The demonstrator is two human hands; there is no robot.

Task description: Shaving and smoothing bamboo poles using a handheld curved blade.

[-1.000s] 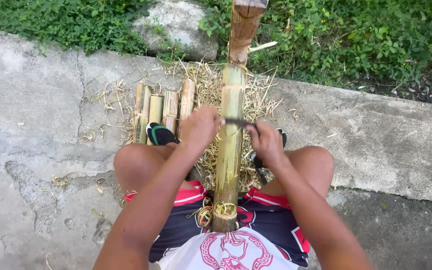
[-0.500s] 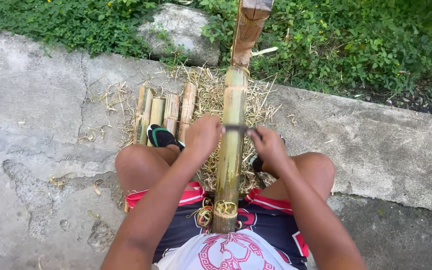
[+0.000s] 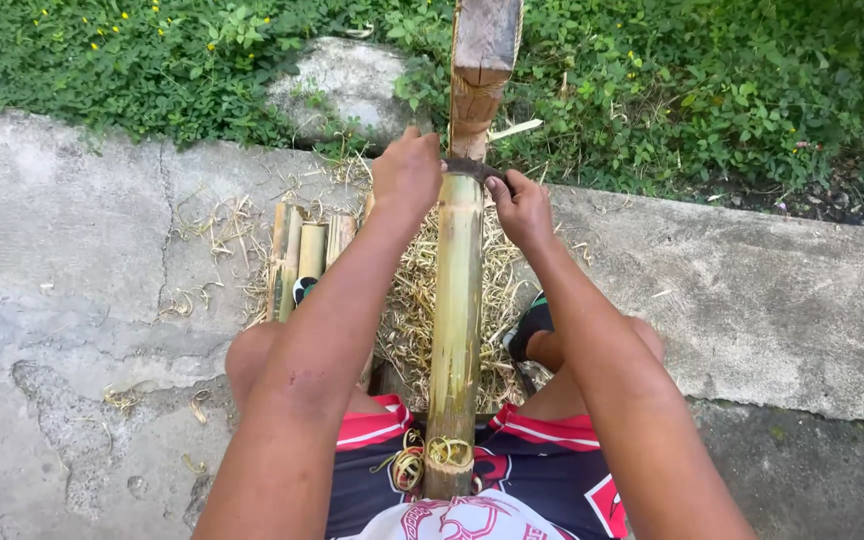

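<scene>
At the far left, cut bamboo pieces (image 3: 302, 255) lie side by side on the concrete ground (image 3: 72, 250) among dry shavings (image 3: 412, 300). The left hand (image 3: 407, 175) has its grip closed around one end of a dark curved blade (image 3: 472, 170). The blade lies across the top of the long bamboo pole (image 3: 455, 320), which slants from the person's lap up against a wooden post (image 3: 482, 70). The right hand (image 3: 522, 205) pinches the blade's other end.

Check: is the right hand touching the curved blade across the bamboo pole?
Touching. The head view shows the right hand closed around one end of the dark blade, which lies across the top of the bamboo pole; no gap is visible.
</scene>
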